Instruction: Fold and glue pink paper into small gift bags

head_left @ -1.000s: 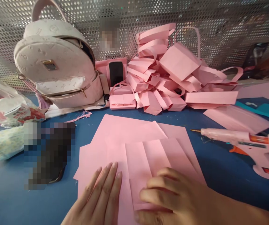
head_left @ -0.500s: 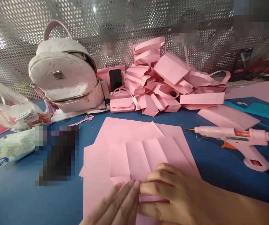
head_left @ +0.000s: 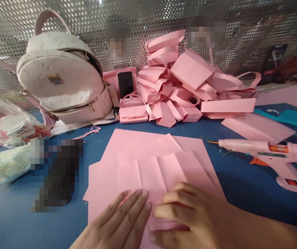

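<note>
Creased pink paper (head_left: 148, 171) with several parallel folds lies in front of me on top of larger pink sheets (head_left: 138, 143). My left hand (head_left: 122, 218) rests flat on the near left part of the creased paper, fingers stretched out side by side. On the right, the fingers of my right hand (head_left: 187, 211) are curled, and its thumb is bent in below them. A folded edge of the paper shows between that thumb and the forefinger. Both hands hide the paper's near end.
A pink glue gun (head_left: 275, 152) lies at the right. Behind the sheets are piled pink paper bags (head_left: 190, 72), a phone (head_left: 125, 84) and a pale backpack (head_left: 63, 83). A wipes pack (head_left: 8, 164) and a plastic bag (head_left: 6, 114) sit at the left.
My left hand has shifted slightly left and away from the right hand, its fingers now flatter on the paper. My right hand stays at the fold. The view has moved slightly.
</note>
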`<state>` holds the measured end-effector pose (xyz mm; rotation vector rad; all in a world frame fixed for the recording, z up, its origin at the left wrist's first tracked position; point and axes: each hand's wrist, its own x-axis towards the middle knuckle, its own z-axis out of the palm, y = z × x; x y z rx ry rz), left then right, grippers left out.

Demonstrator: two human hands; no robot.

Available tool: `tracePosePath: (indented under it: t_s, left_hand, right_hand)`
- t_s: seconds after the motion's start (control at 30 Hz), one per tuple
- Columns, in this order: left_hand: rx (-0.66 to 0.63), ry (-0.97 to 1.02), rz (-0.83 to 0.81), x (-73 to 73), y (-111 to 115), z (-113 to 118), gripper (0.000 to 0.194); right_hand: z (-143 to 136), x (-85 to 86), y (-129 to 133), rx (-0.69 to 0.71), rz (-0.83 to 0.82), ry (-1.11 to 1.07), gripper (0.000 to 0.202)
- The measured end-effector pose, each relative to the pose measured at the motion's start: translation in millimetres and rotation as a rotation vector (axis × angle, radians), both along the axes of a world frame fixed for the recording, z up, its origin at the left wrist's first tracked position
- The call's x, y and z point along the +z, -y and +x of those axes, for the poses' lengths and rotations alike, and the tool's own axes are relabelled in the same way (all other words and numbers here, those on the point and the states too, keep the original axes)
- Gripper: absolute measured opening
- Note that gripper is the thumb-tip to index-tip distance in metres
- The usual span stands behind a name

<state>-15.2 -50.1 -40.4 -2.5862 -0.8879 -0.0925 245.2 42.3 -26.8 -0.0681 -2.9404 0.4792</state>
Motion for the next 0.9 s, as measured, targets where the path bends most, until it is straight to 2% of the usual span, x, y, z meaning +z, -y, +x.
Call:
tracePosePath:
  t_s: [0.2,0.3,0.5,0.7,0.8,0.9]
  left_hand:
    - [0.0,0.155,0.02,-13.4,6.7,3.3,0.053]
    - [0.021,0.109,0.001,-10.6,10.7,4.2,0.049]
    - [0.016,0.081,0.02,-0.7,14.2,6.1,0.05]
    - [-0.024,0.021,0.026,3.6,14.2,5.8,0.07]
    - [-0.049,0.059,0.072,1.5,13.9,6.3,0.079]
    - [-0.09,0.078,0.1,-2.6,14.7,9.2,0.078]
  right_hand:
    - [2.3,0.0,5.4,0.01,0.076,-0.02,0.039]
    - [10.3,-1.3,7.6,-0.018,0.17,-0.104,0.033]
    - [50.9,5.6,17.8,-0.197,0.401,-0.104,0.035]
    - [90.7,2.3,29.9,-0.343,0.621,-0.045,0.042]
    - [94.1,2.4,31.9,-0.33,0.692,-0.046,0.041]
    - [86.2,8.3,29.7,-0.278,0.666,-0.038,0.044]
